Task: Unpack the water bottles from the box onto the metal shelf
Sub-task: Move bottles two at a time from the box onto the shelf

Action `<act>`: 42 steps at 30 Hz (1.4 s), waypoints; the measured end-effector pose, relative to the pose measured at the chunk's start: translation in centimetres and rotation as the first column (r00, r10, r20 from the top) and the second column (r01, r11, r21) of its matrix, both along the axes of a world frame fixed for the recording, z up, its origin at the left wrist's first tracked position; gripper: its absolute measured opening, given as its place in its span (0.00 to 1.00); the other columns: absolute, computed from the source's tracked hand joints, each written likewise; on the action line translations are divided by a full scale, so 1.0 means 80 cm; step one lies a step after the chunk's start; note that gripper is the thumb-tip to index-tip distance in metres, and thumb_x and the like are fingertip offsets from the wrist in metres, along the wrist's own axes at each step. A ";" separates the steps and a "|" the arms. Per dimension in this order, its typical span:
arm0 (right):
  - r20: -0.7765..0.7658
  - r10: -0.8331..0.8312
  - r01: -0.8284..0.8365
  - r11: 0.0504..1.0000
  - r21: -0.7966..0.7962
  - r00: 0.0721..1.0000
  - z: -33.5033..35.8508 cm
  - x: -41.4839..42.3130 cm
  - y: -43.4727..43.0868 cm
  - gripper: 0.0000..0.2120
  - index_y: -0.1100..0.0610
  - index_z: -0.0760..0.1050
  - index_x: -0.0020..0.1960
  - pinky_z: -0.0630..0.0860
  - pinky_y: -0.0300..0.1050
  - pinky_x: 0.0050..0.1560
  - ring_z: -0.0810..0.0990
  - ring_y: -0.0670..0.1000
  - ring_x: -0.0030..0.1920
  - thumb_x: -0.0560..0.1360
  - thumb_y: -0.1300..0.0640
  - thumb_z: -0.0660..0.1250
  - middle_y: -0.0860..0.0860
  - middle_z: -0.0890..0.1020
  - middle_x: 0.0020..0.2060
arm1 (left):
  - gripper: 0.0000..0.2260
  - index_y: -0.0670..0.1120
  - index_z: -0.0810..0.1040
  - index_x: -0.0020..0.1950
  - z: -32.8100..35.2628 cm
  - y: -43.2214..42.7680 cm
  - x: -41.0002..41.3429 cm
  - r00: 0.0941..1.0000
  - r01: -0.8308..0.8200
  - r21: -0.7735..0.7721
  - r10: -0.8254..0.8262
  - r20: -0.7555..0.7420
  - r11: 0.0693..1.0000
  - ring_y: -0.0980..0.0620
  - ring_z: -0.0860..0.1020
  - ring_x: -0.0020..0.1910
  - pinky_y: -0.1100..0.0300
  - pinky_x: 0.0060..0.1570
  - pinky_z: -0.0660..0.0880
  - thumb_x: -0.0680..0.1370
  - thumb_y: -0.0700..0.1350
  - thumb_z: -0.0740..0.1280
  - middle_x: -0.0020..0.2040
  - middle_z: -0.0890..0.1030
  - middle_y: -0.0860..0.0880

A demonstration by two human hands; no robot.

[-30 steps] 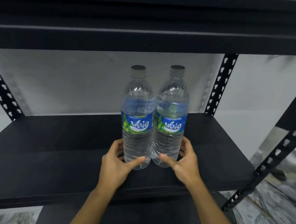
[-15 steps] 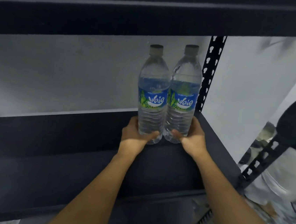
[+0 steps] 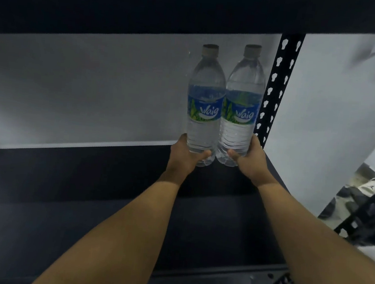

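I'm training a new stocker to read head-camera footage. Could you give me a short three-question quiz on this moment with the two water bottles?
1. True or false: the left hand grips the left bottle near its cap.
2. Multiple choice: in this view, the right bottle, held by the right hand, is A) just left of the perforated upright post, B) just right of it, C) far behind it.
3. Fill in: each bottle's label reads ____.

Key: 1 false, it grips near the base. 2 A. 3 Waig.

A pale sneaker (image 3: 367,189) lies near the white wall (image 3: 83,89).
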State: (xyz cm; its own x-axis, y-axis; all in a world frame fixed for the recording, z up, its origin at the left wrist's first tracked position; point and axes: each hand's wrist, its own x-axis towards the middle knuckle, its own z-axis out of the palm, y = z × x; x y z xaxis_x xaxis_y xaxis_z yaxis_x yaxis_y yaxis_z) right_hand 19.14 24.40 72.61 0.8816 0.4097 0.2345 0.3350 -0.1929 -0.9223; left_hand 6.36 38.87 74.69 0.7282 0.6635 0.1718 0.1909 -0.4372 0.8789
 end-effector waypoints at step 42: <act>0.332 0.203 0.085 0.729 -0.679 0.921 -0.037 -0.337 -0.079 0.26 0.53 0.70 0.70 0.54 0.55 0.75 0.63 0.55 0.72 0.77 0.41 0.61 0.51 0.69 0.70 | 0.24 0.51 0.64 0.77 -0.070 -0.061 -0.357 0.919 0.204 0.546 0.033 -0.392 0.813 0.52 0.57 0.79 0.52 0.79 0.48 0.83 0.59 0.54 0.78 0.64 0.51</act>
